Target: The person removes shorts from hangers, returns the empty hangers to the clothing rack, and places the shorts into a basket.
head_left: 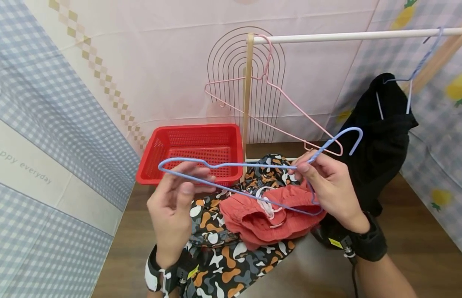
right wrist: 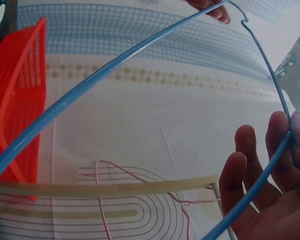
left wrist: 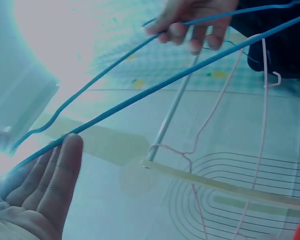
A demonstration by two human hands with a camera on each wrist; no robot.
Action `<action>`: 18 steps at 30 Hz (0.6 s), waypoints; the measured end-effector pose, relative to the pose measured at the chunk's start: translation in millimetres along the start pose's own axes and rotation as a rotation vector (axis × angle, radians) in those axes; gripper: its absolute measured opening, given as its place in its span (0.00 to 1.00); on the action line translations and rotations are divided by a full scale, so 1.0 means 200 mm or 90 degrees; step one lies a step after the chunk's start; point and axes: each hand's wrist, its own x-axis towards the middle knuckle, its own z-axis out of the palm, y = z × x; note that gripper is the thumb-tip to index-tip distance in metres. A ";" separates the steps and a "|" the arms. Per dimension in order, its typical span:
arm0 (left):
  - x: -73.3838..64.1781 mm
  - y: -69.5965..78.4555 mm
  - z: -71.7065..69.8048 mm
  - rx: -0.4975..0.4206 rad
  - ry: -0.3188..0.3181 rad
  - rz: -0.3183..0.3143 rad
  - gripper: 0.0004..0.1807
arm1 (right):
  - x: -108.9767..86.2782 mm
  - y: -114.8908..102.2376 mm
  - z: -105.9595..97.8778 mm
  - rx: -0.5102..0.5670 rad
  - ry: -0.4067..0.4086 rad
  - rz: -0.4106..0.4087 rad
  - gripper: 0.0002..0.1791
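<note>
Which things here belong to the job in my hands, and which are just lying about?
Likely part of the job:
blue hanger, in the right hand, left hand at one end
red shorts beneath it
patterned garment under those, perhaps next
rack

Apparently just there:
pink hanger on the rack
black garment, already hung
red basket at back left

A brown wood-grain surface (head_left: 117,265), floor or tabletop unclear, carries a red basket (head_left: 149,169) at the back left. Near the basket, a patterned cloth (head_left: 231,271) lies rumpled across the middle. Above, a white rail (head_left: 346,36) carries a pink hanger (head_left: 267,68) at its left end and a blue hanger (head_left: 422,63) near its right.
</note>
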 end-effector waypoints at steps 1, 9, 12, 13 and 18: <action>0.00 0.01 0.00 0.006 0.015 0.007 0.23 | 0.00 0.00 -0.01 -0.012 -0.003 -0.001 0.05; -0.01 0.04 -0.01 0.020 0.099 0.060 0.22 | -0.01 0.00 -0.06 -0.086 -0.007 -0.025 0.05; 0.00 0.04 -0.01 0.008 0.105 0.087 0.23 | -0.01 -0.01 -0.06 -0.091 0.003 -0.027 0.04; 0.00 0.04 -0.01 0.005 0.105 0.097 0.23 | -0.01 -0.01 -0.06 -0.087 0.006 -0.025 0.04; 0.02 0.08 0.00 -0.028 0.123 0.149 0.21 | -0.01 -0.08 -0.07 -0.087 0.010 -0.013 0.05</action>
